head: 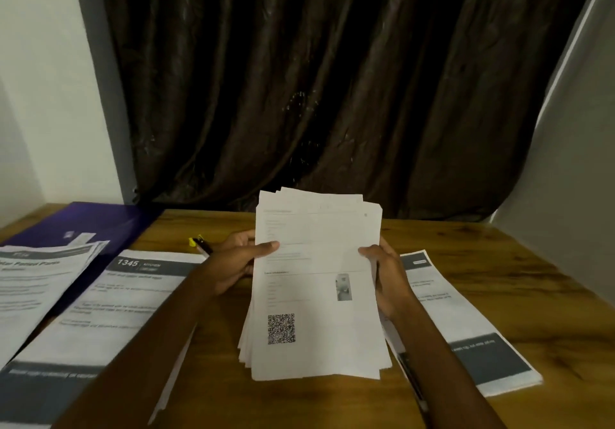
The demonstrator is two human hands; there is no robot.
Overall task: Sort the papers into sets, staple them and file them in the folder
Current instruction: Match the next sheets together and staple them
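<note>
Both hands are up holding a thick stack of printed sheets (317, 282) over the middle of the wooden table (482, 249), tilted up toward the camera. The left hand (238, 262) grips the stack's left edge, thumb curled over the front page and fingers behind. The right hand (387, 279) clamps the right edge the same way. The top page has a QR code low on the left and a small photo on the right.

Sorted stuff is spread around: a pile with a dark "1345" header (109, 305) near the front left edge, another pile (36, 282) at the far left lying partly on a purple folder (96, 222) in the back left corner, and one more set (466, 325) on the right side. A black pen with a yellow tip (201, 245) lies just behind the left hand.
</note>
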